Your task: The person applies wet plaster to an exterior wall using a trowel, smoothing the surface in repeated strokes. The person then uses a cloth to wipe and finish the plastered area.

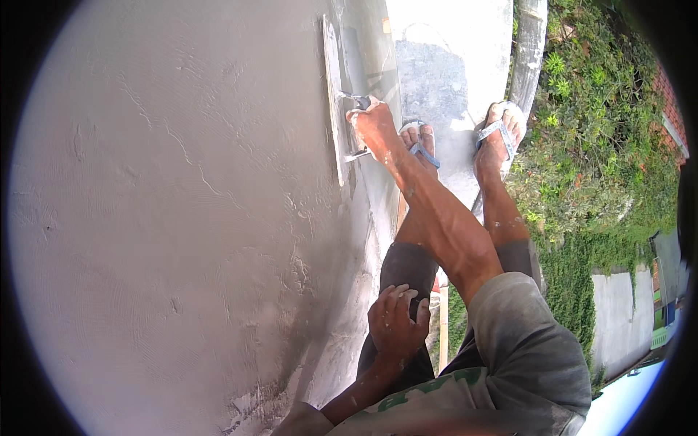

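A broad grey wall [182,218] of wet-looking plaster fills the left side, with ridges, creases and trowel marks across it. My right hand [376,125] is closed round the handle of a long plastering trowel [332,109]. The trowel's narrow, plaster-smeared blade lies edge-on to me, close against the wall; whether its whole face touches cannot be told. Lower down, my left hand [398,320] holds nothing and rests by my bent leg, its fingers apart and dusted with plaster.
My sandalled feet [498,138] stand on a pale, plaster-splashed ledge [432,80]. A grey pole [528,54] runs along its outer side. Beyond it, dense green plants [596,145] grow below, near a pale wall [623,316] and a red tiled roof [667,105].
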